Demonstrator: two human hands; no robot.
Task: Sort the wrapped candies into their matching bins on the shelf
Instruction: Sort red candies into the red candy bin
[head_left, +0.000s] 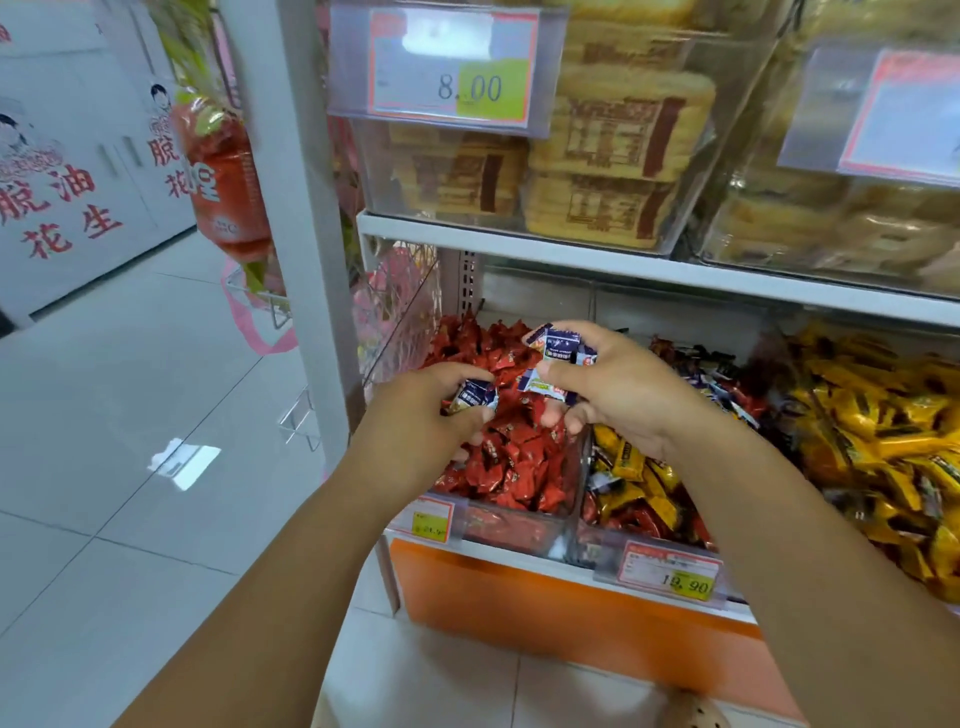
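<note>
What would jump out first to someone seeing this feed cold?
Two hands at centre hold blue-and-white candies over the red candies: the left hand grips one, the right hand several. Bright yellow candies pile up at the right, and an 8.00 price tag hangs top centre.

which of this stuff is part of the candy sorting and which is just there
Job: blue candies being held, red candy bin, mixed bin, yellow candies.
Just there: biscuit packs, 8.00 price tag, orange hanging bag.
</note>
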